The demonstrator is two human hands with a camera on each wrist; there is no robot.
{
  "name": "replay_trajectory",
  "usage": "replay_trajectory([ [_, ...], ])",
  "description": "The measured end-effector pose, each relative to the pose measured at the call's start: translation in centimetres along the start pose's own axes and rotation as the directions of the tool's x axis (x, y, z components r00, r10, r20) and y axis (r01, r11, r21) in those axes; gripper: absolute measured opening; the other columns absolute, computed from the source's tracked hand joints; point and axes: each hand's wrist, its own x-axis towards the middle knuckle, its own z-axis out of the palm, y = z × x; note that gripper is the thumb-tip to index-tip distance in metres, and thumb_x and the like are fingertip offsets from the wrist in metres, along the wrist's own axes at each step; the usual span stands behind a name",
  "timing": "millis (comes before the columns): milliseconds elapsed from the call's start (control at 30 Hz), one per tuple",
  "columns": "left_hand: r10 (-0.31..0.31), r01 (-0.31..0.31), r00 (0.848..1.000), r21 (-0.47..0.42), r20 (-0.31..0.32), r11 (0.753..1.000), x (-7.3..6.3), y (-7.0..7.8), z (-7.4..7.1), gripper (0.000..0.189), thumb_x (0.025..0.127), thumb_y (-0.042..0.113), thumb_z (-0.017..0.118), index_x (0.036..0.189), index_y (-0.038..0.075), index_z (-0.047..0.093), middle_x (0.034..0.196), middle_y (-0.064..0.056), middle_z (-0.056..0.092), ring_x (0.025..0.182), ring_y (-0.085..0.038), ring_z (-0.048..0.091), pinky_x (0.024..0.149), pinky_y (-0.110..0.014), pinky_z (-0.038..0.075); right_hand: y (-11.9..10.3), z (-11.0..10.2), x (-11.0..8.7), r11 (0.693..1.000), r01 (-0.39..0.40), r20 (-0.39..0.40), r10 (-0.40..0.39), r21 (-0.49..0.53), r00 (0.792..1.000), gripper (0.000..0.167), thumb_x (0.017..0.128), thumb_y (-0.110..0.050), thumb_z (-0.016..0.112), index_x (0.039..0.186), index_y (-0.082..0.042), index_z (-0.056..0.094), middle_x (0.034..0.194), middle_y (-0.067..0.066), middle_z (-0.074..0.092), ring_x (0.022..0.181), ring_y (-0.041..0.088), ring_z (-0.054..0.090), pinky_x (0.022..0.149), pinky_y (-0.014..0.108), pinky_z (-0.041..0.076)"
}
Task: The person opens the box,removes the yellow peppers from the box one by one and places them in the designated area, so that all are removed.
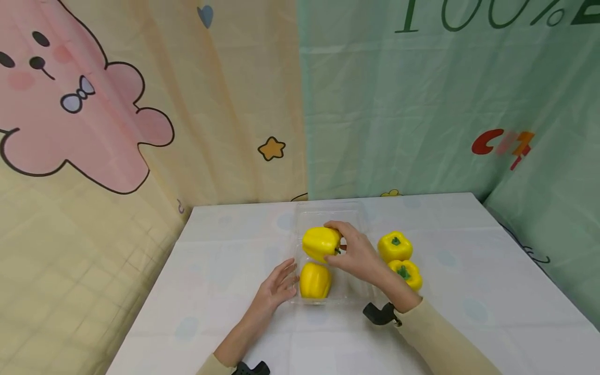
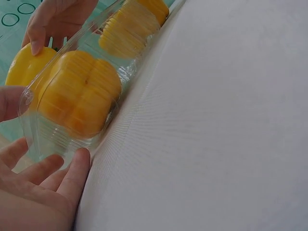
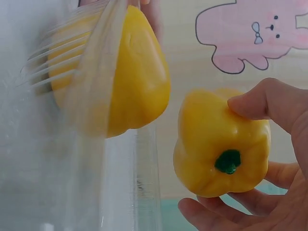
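Observation:
My right hand (image 1: 356, 252) holds a yellow bell pepper (image 1: 320, 242) above a clear plastic container (image 1: 349, 291). In the right wrist view, the thumb and fingers lie around this pepper (image 3: 224, 139), its green stem facing the camera. Another yellow pepper (image 1: 315, 281) lies inside the container at its near left corner; its side shows through the clear wall in the left wrist view (image 2: 82, 91). Beside the container's left wall is my left hand (image 1: 276, 286), its fingers spread and fairly straight at the near corner. Whether they touch the plastic is hard to tell.
Two more yellow peppers, a far one (image 1: 395, 246) and a near one (image 1: 407, 274), stand right of the container, partly behind my right forearm. The white-covered table (image 1: 211, 291) ends at printed curtains (image 1: 234, 104) behind and at the sides.

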Motion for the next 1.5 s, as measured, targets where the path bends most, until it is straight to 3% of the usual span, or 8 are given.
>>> replay_trajectory([
  [667,0.018,-0.017,1.0,0.024,-0.026,1.0,-0.3,0.1,0.0,0.068,0.1,0.006,0.055,0.16,0.014,0.025,0.164,-0.013,0.024,0.146,-0.035,0.032,0.116,-0.05,0.03,-1.5,-2.1,-0.3,0.998,0.051,-0.074,-0.053,-0.036,0.996,0.069,0.081,-0.015,0.082,0.142,-0.017,0.049,0.135,0.005,0.048,0.114,0.023,0.054,0.087,0.037,0.058],
  [1200,0.024,-0.024,1.0,0.019,-0.013,1.0,-0.2,0.1,0.2,0.069,0.099,0.007,0.057,0.16,0.014,0.025,0.163,-0.015,0.025,0.145,-0.035,0.033,0.116,-0.051,0.03,-2.8,-6.0,-1.9,0.991,0.119,-0.162,-0.129,-0.067,0.978,0.074,0.083,-0.014,0.083,0.147,-0.025,0.049,0.138,-0.003,0.051,0.112,0.016,0.054,0.088,0.039,0.057],
  [1500,0.007,-0.006,1.0,0.02,-0.018,1.0,-0.4,0.0,0.2,0.068,0.099,0.007,0.056,0.159,0.013,0.025,0.163,-0.014,0.025,0.145,-0.035,0.033,0.116,-0.051,0.031,-2.4,-7.7,-2.5,0.988,0.119,-0.2,-0.137,-0.1,0.97,0.074,0.083,-0.014,0.083,0.148,-0.017,0.047,0.141,0.0,0.051,0.109,0.017,0.054,0.088,0.04,0.057],
])
